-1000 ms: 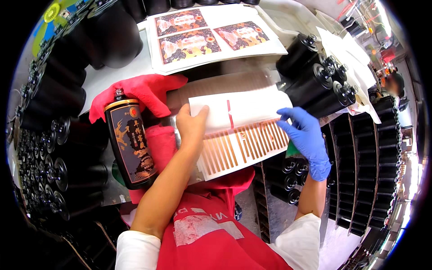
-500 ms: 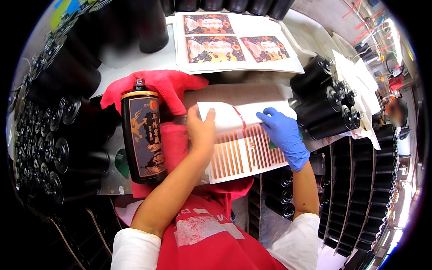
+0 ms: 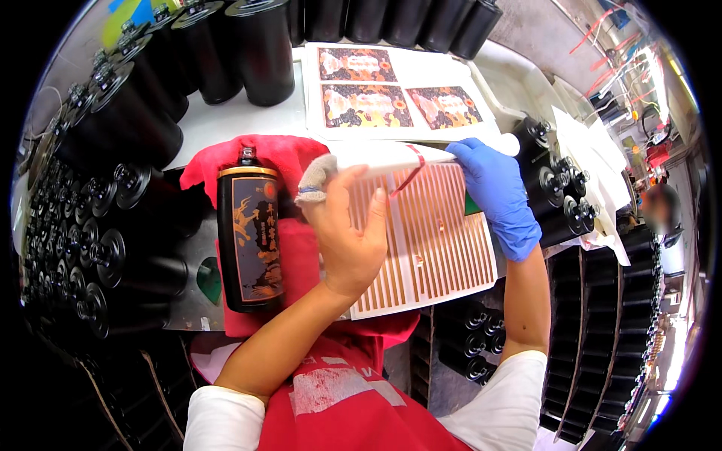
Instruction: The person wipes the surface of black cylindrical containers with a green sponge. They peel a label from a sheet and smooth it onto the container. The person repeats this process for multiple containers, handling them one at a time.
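Observation:
A white sheet [image 3: 368, 156] with a red band across it is folded up into a narrow strip. Below it shows a sheet of narrow gold-brown strips [image 3: 421, 248]. My right hand [image 3: 492, 192], in a blue glove, pinches the white sheet's right end. My bare left hand [image 3: 350, 240] is over the left side of the strips, its thumb and index finger apart; a grey knitted cover [image 3: 316, 179] shows at its other fingertips. Left of that hand a black decorated bottle [image 3: 248, 240] with a gold shoulder band lies on red cloth [image 3: 297, 244], neck pointing away.
Printed label sheets [image 3: 365, 105] lie at the back. Black bottles stand along the far edge [image 3: 361, 19] and lie stacked at the left [image 3: 135, 263] and right [image 3: 538, 184]. A green piece [image 3: 208, 279] is beside the decorated bottle. Racks of black bottles [image 3: 602, 331] are at the lower right.
The white sheet has moved away from me, uncovering more strips. My left thumb and index finger have come off its edge; my right hand has moved slightly right and away, still gripping it.

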